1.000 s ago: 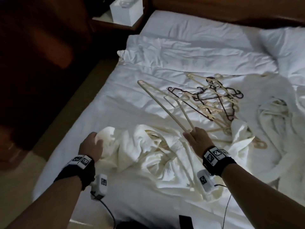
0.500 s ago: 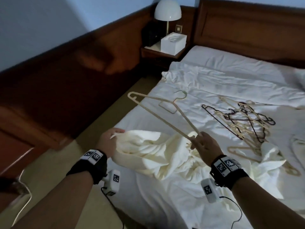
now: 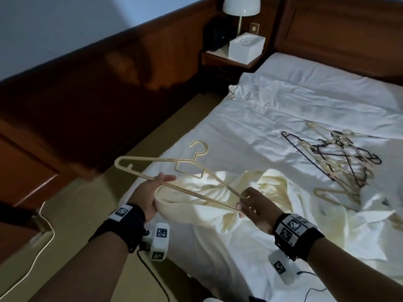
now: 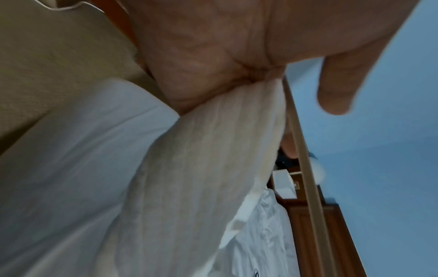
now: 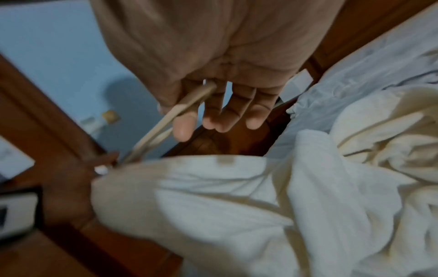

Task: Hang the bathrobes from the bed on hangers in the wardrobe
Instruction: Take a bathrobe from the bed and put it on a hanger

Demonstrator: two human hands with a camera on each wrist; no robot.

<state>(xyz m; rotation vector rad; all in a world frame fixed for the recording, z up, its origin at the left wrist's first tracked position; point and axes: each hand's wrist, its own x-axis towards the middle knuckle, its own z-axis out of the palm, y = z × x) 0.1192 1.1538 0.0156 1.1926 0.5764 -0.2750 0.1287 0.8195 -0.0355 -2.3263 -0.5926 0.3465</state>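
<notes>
Nearest, the right hand (image 3: 253,205) pinches one end of a cream plastic hanger (image 3: 165,171). The left hand (image 3: 150,192) grips a cream bathrobe (image 3: 196,192) by its edge, thumb over the hanger's bar, lifting the cloth just off the bed (image 3: 250,138). The robe is not yet on the hanger, so this looks like an early stage; no wardrobe is in view. Beyond the robe, a heap of spare hangers (image 3: 340,158) lies on the bed's white sheets. Farthest, by the bedhead, a nightstand (image 3: 220,59) carries a lamp (image 3: 241,6).
</notes>
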